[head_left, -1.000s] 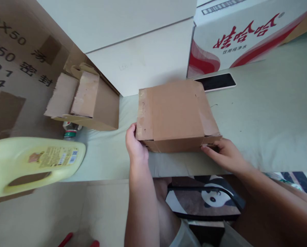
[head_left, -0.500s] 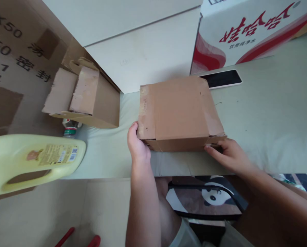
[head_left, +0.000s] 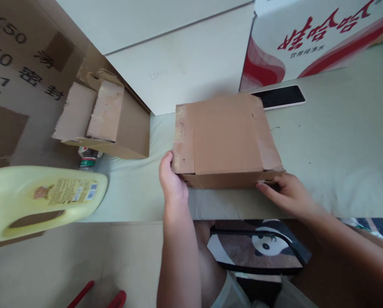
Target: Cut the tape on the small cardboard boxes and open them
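Note:
A brown cardboard box (head_left: 226, 139) rests on the pale green covered surface, right in front of me, its near side facing me. My left hand (head_left: 173, 177) is closed on its near left corner, with the thumb up along the side and the other fingers hidden behind the box. At the near right corner, my right hand (head_left: 284, 190) grips the box's edge with the thumb at the front; its other fingers are partly hidden. Just behind the box's right end lies a smartphone (head_left: 283, 96) with a dark screen, partly covered by the box.
On the left stand an open small carton (head_left: 134, 124), a bottle with a green cap (head_left: 87, 161) and a yellow jug with a handle (head_left: 47, 192). A white and red carton (head_left: 275, 47) stands at the back right. White panels (head_left: 178, 68) rise behind the box.
Almost nothing differs. The view has shifted very slightly, and both hands keep the same hold on the cardboard box.

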`<state>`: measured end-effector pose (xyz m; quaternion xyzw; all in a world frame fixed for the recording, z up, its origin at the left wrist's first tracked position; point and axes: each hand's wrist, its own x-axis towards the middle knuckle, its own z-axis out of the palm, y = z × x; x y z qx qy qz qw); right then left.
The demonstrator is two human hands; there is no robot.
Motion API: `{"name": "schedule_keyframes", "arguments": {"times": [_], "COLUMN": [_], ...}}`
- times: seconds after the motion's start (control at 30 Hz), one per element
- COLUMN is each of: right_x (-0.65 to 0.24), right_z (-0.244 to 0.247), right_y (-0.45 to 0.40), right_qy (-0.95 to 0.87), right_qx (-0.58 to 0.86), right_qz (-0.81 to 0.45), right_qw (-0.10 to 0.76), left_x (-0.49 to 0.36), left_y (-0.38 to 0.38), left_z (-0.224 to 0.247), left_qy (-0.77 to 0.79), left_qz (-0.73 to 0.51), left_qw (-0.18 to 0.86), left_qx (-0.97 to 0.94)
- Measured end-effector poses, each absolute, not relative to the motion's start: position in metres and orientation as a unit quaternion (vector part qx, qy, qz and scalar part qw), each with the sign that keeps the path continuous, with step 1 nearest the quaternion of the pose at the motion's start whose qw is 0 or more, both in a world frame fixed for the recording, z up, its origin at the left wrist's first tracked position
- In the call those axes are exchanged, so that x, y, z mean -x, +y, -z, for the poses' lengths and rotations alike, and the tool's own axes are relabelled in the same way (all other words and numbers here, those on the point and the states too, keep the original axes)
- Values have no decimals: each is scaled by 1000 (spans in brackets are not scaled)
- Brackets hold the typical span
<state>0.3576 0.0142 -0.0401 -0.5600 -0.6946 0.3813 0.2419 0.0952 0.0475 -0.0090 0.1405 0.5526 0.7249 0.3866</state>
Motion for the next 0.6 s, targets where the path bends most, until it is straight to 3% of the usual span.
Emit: {"name": "schedule_keyframes", "arguments": {"times": [0.6], "right_x": [-359], "right_z": [38], "right_y": [15], "right_qy": [-703], "right_qx": [557], "right_qz": [-372], "right_qw": [240], "left_x": [-98], "left_y": [46], "left_z": [8], "left_qy": [560], "left_qz": [-725], "left_qw": [383], "left_qx": [-122]}}
